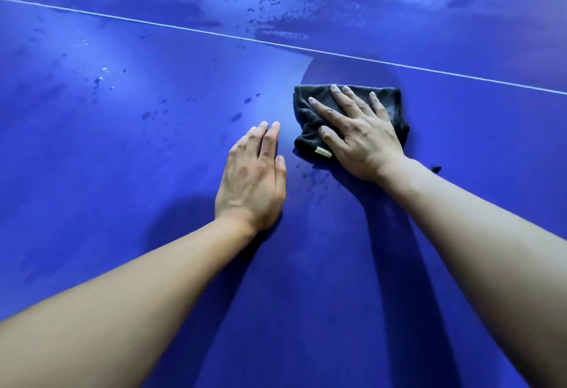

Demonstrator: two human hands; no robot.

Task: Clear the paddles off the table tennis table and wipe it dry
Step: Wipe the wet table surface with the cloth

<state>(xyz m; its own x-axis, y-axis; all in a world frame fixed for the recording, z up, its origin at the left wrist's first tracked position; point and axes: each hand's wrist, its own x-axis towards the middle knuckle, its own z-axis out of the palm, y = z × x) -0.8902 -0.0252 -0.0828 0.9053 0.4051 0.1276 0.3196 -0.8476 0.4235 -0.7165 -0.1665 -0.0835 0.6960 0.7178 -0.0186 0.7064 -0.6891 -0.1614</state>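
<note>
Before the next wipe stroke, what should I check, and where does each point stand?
1. Cloth flat under right hand: ok.
2. Left hand off cloth, flat on table: ok.
3. Paddles gone: none in view; beyond the frame, cannot tell.
4. Droplets left of cloth wiped: not ok.
5. Wet patches beyond line dried: not ok.

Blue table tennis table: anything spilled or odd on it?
Yes: dark water droplets and wet smears lie beyond the thin white line and left of the folded dark grey cloth that the right hand presses flat.
</note>
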